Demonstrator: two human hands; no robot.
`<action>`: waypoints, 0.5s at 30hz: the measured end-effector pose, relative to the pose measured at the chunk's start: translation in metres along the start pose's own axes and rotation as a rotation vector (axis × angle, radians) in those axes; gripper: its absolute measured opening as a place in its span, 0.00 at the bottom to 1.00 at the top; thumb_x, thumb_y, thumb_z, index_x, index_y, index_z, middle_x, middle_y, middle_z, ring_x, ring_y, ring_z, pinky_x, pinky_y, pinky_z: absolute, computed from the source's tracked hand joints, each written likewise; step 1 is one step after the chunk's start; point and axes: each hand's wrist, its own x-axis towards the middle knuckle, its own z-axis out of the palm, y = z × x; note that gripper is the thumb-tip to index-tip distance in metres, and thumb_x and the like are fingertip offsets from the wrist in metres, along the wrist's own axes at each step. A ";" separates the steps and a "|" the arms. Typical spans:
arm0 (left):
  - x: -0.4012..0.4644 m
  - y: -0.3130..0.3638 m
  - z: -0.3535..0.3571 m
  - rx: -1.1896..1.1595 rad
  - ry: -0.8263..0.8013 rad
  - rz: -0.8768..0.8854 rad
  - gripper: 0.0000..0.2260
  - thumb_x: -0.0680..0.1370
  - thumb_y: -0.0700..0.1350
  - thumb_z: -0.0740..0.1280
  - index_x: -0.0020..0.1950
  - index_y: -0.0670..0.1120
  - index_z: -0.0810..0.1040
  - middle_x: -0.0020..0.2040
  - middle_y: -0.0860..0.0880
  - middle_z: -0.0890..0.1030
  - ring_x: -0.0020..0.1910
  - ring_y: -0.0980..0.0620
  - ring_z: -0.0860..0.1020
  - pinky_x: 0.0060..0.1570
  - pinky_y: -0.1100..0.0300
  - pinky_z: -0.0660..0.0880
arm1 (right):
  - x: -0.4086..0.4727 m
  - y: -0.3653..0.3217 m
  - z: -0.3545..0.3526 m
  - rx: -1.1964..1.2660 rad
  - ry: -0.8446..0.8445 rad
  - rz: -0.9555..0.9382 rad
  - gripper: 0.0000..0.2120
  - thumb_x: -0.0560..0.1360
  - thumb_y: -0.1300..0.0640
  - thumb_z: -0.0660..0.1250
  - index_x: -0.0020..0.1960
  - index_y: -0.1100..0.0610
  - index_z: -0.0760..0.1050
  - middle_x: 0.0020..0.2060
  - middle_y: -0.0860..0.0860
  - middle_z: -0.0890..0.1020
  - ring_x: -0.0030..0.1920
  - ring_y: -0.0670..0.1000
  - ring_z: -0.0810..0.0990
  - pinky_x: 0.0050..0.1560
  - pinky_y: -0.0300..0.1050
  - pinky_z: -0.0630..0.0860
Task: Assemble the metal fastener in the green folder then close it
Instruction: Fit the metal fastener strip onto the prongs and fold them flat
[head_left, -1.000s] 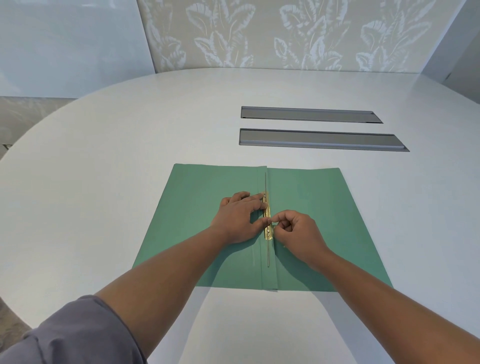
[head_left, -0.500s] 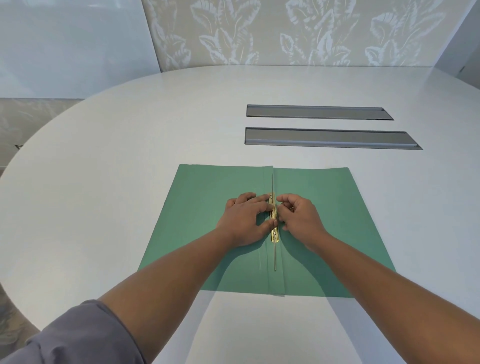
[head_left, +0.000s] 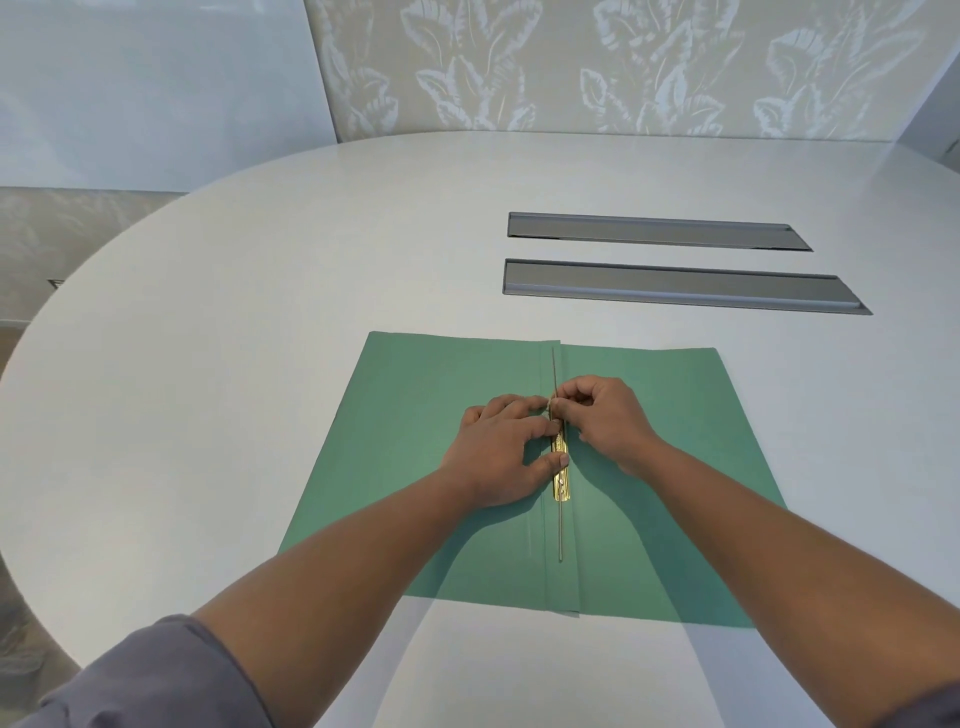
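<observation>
A green folder lies open and flat on the white table. Along its spine runs a thin metal prong, with a gold metal fastener bar lying over it. My left hand rests flat on the left leaf, thumb and fingertips pressing on the bar. My right hand is on the right leaf, its thumb and forefinger pinched at the far end of the bar, where the prong meets it. The bar's far end is hidden under my fingers.
Two long grey recessed slots are set into the round white table beyond the folder. A wall with a leaf pattern stands behind the table.
My right hand has moved away from me along the spine, from the middle of the bar to its far end. My left hand stays pressed on the bar.
</observation>
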 end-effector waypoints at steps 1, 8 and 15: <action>0.000 0.000 0.000 0.001 0.002 0.002 0.24 0.76 0.69 0.59 0.68 0.61 0.76 0.76 0.57 0.69 0.76 0.51 0.61 0.68 0.46 0.59 | 0.003 0.000 -0.001 -0.026 -0.009 -0.011 0.03 0.75 0.61 0.74 0.43 0.56 0.84 0.34 0.48 0.85 0.30 0.39 0.79 0.31 0.35 0.76; -0.001 -0.002 0.003 -0.013 0.005 0.003 0.23 0.76 0.69 0.59 0.66 0.62 0.76 0.78 0.52 0.65 0.77 0.49 0.61 0.71 0.45 0.57 | 0.018 -0.004 0.003 -0.179 -0.063 -0.070 0.05 0.74 0.61 0.74 0.39 0.54 0.85 0.33 0.49 0.86 0.34 0.43 0.82 0.39 0.41 0.77; -0.003 -0.002 0.004 -0.014 0.011 -0.011 0.24 0.76 0.70 0.58 0.68 0.62 0.75 0.79 0.50 0.63 0.77 0.48 0.61 0.72 0.44 0.56 | 0.027 -0.002 0.004 -0.185 -0.031 -0.049 0.03 0.73 0.61 0.75 0.41 0.55 0.85 0.35 0.50 0.87 0.39 0.51 0.85 0.44 0.47 0.81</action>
